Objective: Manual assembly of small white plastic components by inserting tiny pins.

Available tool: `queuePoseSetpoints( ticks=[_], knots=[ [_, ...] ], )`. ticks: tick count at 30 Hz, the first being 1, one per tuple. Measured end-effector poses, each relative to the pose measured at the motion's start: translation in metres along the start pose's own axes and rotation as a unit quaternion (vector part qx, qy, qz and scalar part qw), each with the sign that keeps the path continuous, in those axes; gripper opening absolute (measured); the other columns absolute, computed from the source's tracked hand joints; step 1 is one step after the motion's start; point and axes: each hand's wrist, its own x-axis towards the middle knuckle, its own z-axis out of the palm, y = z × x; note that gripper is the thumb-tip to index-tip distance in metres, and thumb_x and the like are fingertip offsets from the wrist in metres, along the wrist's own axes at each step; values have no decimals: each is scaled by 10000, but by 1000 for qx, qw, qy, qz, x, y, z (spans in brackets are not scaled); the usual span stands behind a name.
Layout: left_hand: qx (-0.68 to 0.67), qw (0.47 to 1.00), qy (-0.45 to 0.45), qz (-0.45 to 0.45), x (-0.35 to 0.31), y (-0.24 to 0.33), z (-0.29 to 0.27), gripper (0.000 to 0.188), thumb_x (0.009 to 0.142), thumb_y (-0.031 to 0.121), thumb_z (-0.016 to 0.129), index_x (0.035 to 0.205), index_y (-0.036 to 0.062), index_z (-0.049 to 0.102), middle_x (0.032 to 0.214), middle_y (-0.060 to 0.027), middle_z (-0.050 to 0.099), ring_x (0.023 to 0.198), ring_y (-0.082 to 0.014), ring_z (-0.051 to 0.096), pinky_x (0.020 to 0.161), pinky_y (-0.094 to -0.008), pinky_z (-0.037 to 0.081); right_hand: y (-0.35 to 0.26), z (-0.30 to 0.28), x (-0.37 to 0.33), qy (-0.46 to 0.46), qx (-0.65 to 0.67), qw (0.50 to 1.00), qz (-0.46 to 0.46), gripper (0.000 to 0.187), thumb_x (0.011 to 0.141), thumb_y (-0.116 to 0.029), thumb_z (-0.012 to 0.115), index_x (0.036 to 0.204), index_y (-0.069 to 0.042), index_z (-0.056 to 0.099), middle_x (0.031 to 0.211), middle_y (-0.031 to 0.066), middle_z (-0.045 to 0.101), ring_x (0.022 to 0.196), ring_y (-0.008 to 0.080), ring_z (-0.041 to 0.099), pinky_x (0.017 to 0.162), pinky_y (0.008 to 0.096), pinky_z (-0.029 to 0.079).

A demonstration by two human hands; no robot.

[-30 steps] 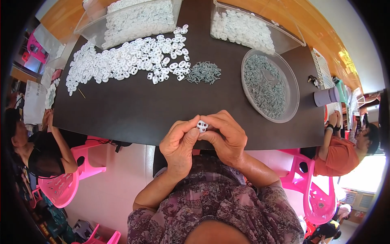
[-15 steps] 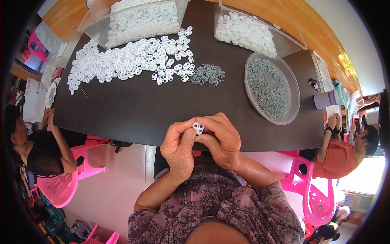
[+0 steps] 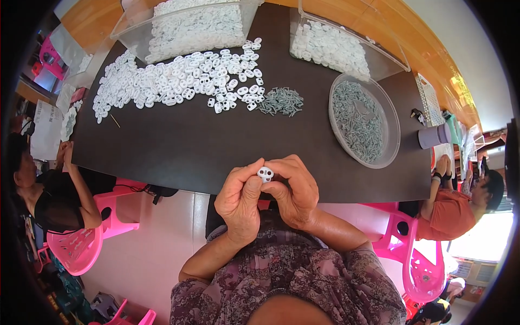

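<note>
Between my fingertips, just past the table's near edge, is a small white two-hole plastic cord lock (image 3: pixel 265 174), its holes facing up. My left hand (image 3: pixel 240 203) pinches it from the left with thumb and forefinger. My right hand (image 3: pixel 295 189) grips it from the right the same way. Beyond my hands, many white oval two-hole pieces (image 3: pixel 168 81) lie spread on the dark table (image 3: pixel 211 141). Beside them sits a small heap of thin grey rod-like pieces (image 3: pixel 283 101), too small to tell whether springs or screws.
A round clear tub (image 3: pixel 394 132) of the same grey pieces stands at right. Two clear bins (image 3: pixel 265 4) (image 3: pixel 401 60) of white parts stand at the back. A lidded cup (image 3: pixel 433 135) is at the right edge. People sit at both sides near pink chairs (image 3: pixel 78 252).
The cord lock has turned slightly between my fingers, so both holes now face up more plainly. My hands stay in nearly the same place; the whole view has shifted a little.
</note>
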Motion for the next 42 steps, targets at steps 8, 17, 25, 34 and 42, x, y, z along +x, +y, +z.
queuePoseSetpoints(
  ticks=[8,17,25,34,42],
  knots=[
    [-15,999,6,28,-5,-1,0,248,939,137,534,1113,-36,570,873,-16,542,767,-65,485,683,-186,412,-8,12,-2,28,-3,1000,-14,299,777,-64,678,1034,39,562,888,135,605,719,252,547,606,319,457],
    [37,995,19,88,-5,-8,1,228,952,162,513,1067,-27,569,848,-25,541,735,-73,479,647,-199,411,2,15,0,35,-34,996,-77,266,767,-52,678,996,23,565,842,127,594,675,255,546,570,326,445],
    [54,993,49,88,-3,-17,1,184,950,136,511,1024,-18,578,853,-40,556,736,-92,497,657,-213,419,9,19,1,39,-46,993,-102,270,749,-27,682,986,26,565,787,111,590,634,240,548,539,317,426],
    [57,994,58,70,-5,-10,2,181,953,131,506,1029,-21,569,820,-3,506,750,-70,454,700,-207,389,3,22,3,48,-43,995,-80,264,741,-13,684,977,23,572,782,106,594,623,244,552,544,320,431],
    [59,996,0,-67,19,11,-9,251,940,102,518,1141,-38,569,900,-80,615,726,-107,573,660,-227,486,9,-25,33,-15,-163,979,-120,184,698,60,664,866,-5,622,790,113,622,656,259,568,587,325,451]
  ],
)
